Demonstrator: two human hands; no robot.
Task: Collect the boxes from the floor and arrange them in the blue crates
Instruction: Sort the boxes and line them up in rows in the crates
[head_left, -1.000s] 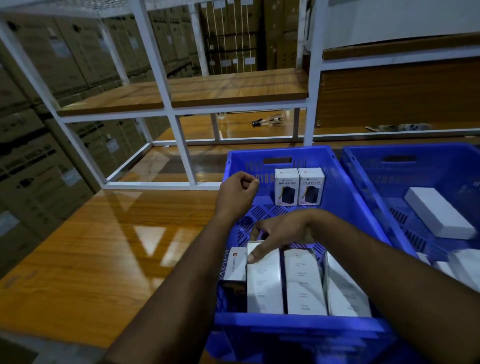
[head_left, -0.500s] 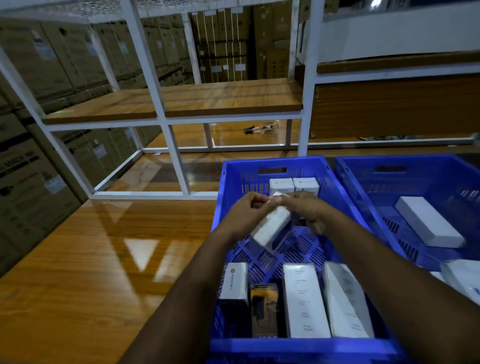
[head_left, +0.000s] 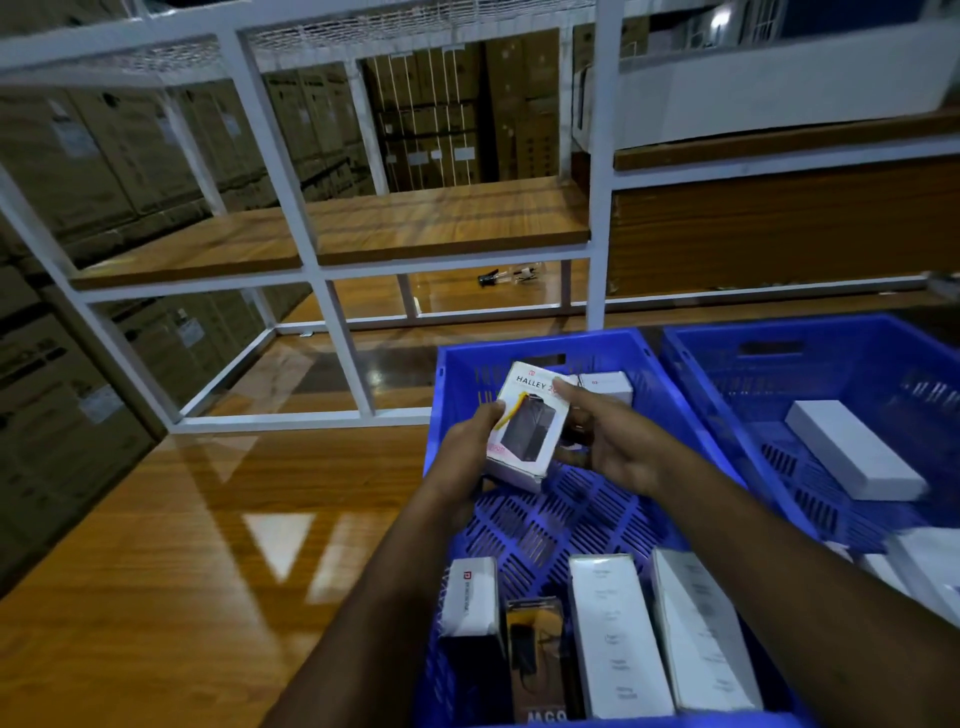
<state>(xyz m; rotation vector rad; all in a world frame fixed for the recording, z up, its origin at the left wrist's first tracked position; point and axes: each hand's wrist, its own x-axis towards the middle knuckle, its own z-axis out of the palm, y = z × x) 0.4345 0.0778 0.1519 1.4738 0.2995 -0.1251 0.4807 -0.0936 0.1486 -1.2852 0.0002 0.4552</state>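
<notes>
Both hands held a white "HALLEY" box (head_left: 527, 426) above the far end of the left blue crate (head_left: 670, 421). The left hand (head_left: 470, 449) pinched its left edge, while the right hand (head_left: 610, 441) gripped the right side with fingers curled. Four boxes (head_left: 613, 629) stood along the crate's near edge.

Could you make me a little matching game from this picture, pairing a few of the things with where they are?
Things:
1. white HALLEY box with a dark picture
2. long plain white box
3. small black and yellow box
4. small dark tool

Places:
A. lying in the right blue plastic crate
B. on the low wooden shelf behind the crates
C. held between the left hand and right hand
D. in the near row of the left blue plastic crate

Pairs: 1-C, 2-A, 3-D, 4-B
</notes>
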